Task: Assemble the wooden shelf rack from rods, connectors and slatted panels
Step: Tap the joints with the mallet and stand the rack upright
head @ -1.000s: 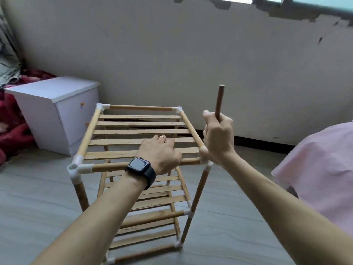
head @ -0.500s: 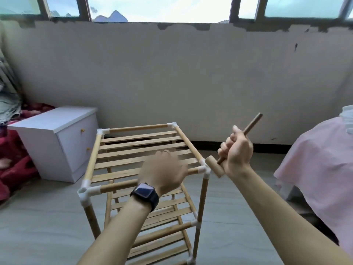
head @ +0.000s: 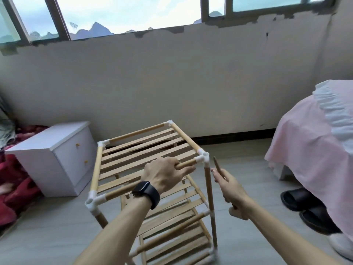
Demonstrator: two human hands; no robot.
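Head view: top front rod is gripped by the left hand, fingers curled round it, presumably steadying the rack; a wooden tool handle is clasped by the right hand beside the corner connector.

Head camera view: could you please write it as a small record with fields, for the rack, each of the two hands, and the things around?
rack: wooden shelf rack stands upright on the floor, with slatted panels on several levels
left: left hand grips the front top rod, near the white corner connector
right: right hand holds a wooden stick beside that corner, tip pointing up, apart from the rack
surroundings: white cabinet on the left, pink cloth on the right, black slippers below its edge
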